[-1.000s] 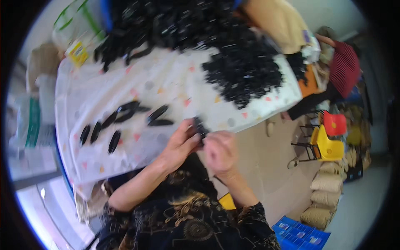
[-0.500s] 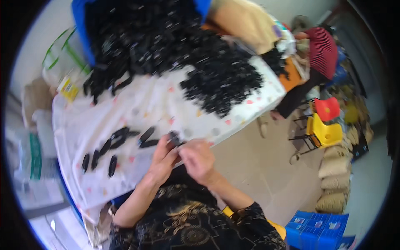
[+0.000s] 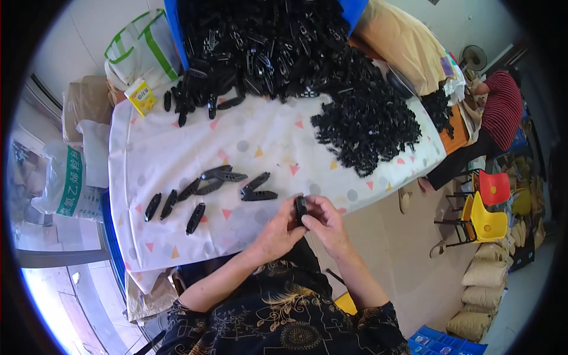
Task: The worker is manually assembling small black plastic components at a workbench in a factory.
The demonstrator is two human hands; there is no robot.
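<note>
Just off the table's near edge, a small dark plastic part [image 3: 300, 210] stands upright between my two hands. My left hand [image 3: 277, 234] is closed around its left side. The fingers of my right hand [image 3: 326, 226] curl over its other side, with the thumb pressed on its lower end. Several elongated black plastic parts [image 3: 189, 188] lie loosely on the patterned white tablecloth [image 3: 201, 139] to the left of my hands. A pair of the same parts [image 3: 260, 194] rests closest to my left hand.
A blue bin [image 3: 354, 15] spills a large heap of black parts [image 3: 254, 53] over the far side. Smaller black pieces [image 3: 367, 115] form a pile at right. A yellow box [image 3: 140, 97] stands far left. Another person [image 3: 502, 112] bends beyond the table near red and yellow chairs [image 3: 490, 220].
The whole view has shifted, so the table appears farther right and sharper. My right hand was blurred over the dark part; now both hands hold it upright between their fingers.
</note>
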